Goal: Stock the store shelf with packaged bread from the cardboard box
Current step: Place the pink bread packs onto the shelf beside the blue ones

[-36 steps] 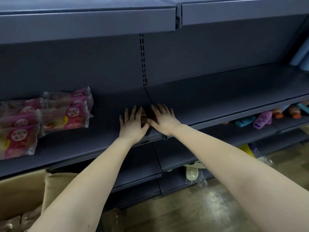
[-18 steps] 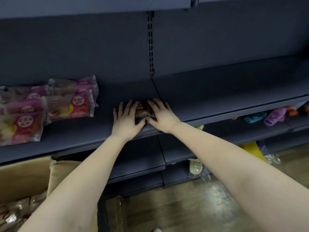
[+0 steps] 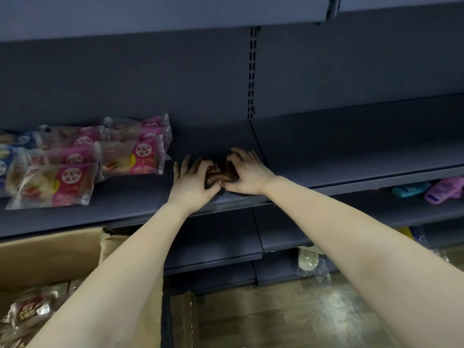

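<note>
1. Fingers have curled in: left hand (image 3: 190,183) and right hand (image 3: 248,172) now grip the brown bread packet (image 3: 219,172) by its ends.
2. It lies at the shelf (image 3: 326,151) front edge, pink packets (image 3: 125,153) at its 9 o'clock.
3. Likely final squaring; the cardboard box (image 3: 50,257), at 7 o'clock, holds more.

The dark blue-grey metal shelf board (image 3: 339,146) spans the view, and its two panels meet at a seam directly below the slotted upright strip (image 3: 252,71) on the back wall. Well left of that strip lies an overlapping cluster of clear-and-pink plastic bread packets (image 3: 130,156). Just left of the strip's line, near the front edge, lies a small dark brown glossy packet (image 3: 221,173).
</note>
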The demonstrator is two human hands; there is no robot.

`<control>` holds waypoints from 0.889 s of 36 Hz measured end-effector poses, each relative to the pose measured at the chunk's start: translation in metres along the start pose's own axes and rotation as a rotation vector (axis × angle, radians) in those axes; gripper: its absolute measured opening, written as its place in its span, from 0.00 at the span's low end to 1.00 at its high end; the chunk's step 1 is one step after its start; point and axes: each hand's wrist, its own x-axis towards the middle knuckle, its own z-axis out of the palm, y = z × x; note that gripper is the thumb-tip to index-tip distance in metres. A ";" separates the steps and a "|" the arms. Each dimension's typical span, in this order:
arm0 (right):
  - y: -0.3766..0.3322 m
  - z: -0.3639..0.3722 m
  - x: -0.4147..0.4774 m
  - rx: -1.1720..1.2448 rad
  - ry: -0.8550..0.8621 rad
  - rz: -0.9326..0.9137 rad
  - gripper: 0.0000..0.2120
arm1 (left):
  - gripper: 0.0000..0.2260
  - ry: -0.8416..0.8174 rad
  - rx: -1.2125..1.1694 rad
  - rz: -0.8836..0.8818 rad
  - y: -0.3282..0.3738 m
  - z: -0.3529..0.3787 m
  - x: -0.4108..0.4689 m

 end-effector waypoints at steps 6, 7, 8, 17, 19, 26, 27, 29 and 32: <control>-0.006 -0.002 0.007 0.047 0.072 -0.073 0.28 | 0.28 0.082 -0.110 -0.008 -0.003 -0.010 0.002; -0.008 -0.004 0.008 0.073 0.082 -0.083 0.27 | 0.29 0.107 -0.165 -0.024 -0.002 -0.013 0.002; -0.009 -0.006 0.010 0.099 0.087 -0.093 0.27 | 0.29 0.119 -0.230 -0.049 -0.002 -0.016 0.003; -0.020 -0.016 0.026 0.317 0.166 -0.064 0.33 | 0.29 0.173 -0.953 -0.279 -0.002 -0.042 0.013; -0.023 -0.017 0.029 0.333 0.186 -0.074 0.31 | 0.24 0.179 -1.093 -0.353 -0.007 -0.046 0.014; -0.038 -0.020 0.037 0.361 0.201 -0.148 0.31 | 0.19 0.201 -1.310 -0.441 -0.023 -0.059 0.004; -0.041 -0.020 0.037 0.369 0.196 -0.155 0.32 | 0.18 0.207 -1.313 -0.459 -0.025 -0.061 0.003; -0.048 -0.021 0.036 0.411 0.181 -0.156 0.33 | 0.17 0.222 -1.314 -0.489 -0.030 -0.063 0.000; -0.057 -0.021 0.036 0.710 0.164 -0.019 0.31 | 0.16 0.252 -1.304 -0.500 -0.034 -0.067 -0.005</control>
